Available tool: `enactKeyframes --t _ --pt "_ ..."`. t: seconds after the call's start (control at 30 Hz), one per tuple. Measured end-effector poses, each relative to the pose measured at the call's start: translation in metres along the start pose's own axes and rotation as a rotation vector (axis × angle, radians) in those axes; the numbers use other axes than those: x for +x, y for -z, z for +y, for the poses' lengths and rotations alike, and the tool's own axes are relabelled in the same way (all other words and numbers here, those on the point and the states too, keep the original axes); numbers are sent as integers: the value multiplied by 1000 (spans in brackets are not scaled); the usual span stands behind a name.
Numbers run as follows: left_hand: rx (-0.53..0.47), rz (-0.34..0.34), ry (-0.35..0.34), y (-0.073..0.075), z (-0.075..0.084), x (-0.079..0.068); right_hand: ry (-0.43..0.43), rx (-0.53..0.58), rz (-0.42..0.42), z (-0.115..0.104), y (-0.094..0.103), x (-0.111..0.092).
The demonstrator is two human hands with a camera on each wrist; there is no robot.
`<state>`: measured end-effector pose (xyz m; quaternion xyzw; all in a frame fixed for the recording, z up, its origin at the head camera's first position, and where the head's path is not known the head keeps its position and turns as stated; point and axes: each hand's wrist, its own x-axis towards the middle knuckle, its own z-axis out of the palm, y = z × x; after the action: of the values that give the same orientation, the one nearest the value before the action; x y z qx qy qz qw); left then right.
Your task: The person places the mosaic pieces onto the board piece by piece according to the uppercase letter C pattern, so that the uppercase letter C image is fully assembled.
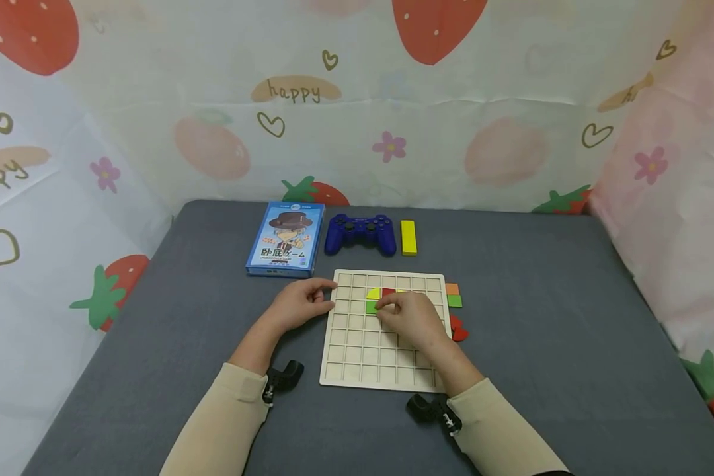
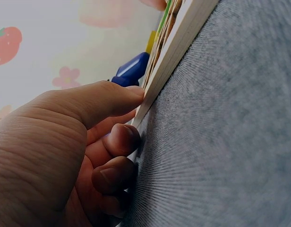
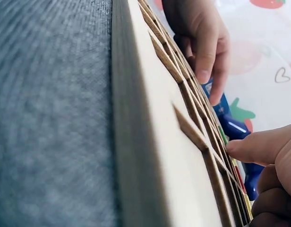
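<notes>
A square wooden grid board [image 1: 357,357] lies on the grey table. My left hand [image 1: 300,304] touches its left edge with thumb and index fingertips; in the left wrist view the thumb [image 2: 115,97] rests against the rim and the other fingers curl loosely below. Over the board, my right hand [image 1: 413,320] brings thumb and index fingertips together at a green tile [image 1: 371,307] lying in a cell. Behind that tile are a yellow piece [image 1: 373,293] and a red tile [image 1: 389,292], with more yellow partly hidden by the hand.
Beyond the board's right edge lie an orange tile [image 1: 452,289], a green tile [image 1: 455,301] and red pieces [image 1: 460,330]. At the back stand a blue box [image 1: 288,241], a blue game controller [image 1: 360,235] and a yellow block [image 1: 408,238].
</notes>
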<state>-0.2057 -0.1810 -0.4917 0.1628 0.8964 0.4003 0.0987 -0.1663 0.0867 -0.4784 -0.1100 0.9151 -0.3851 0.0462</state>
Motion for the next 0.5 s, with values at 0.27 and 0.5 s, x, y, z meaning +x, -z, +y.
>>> enactKeyframes --t 0.27,0.5 --pt "-21 -5 11 1 3 -2 15 20 0 -4 9 -1" --pt "-21 -2 7 1 2 -1 11 36 -3 -8 30 0"
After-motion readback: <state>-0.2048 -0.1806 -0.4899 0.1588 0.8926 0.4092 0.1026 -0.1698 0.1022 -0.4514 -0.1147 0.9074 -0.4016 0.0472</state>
